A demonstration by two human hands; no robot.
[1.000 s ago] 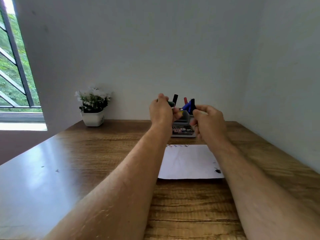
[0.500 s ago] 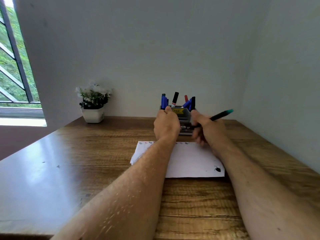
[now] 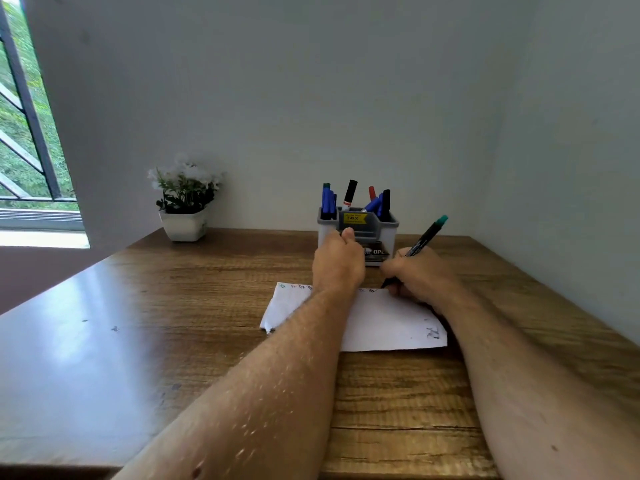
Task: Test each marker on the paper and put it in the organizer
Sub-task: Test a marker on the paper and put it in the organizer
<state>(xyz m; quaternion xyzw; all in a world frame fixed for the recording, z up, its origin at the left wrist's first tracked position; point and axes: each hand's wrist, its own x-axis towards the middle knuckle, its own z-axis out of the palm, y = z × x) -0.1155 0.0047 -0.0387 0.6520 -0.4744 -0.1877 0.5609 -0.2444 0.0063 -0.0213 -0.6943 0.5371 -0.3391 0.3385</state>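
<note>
While the right hand (image 3: pixel 420 275) is being kept curled around a green-ended marker (image 3: pixel 424 239), the marker's tip is being pressed down at the far edge of the white paper (image 3: pixel 388 323), its teal end being tilted up and to the right. The left hand (image 3: pixel 337 261) is being held over the paper's far edge, just in front of the grey organizer (image 3: pixel 388 226), with its fingers curled under; whether anything is being grasped by it cannot be told. Small coloured marks are being shown along the paper's far edge. Several blue, black and red markers (image 3: pixel 349 192) are being held upright in the organizer, which is being borne by the wooden table (image 3: pixel 207 299) near the wall. A potted white-flowered plant (image 3: pixel 185 199) is being displayed to the left.
</note>
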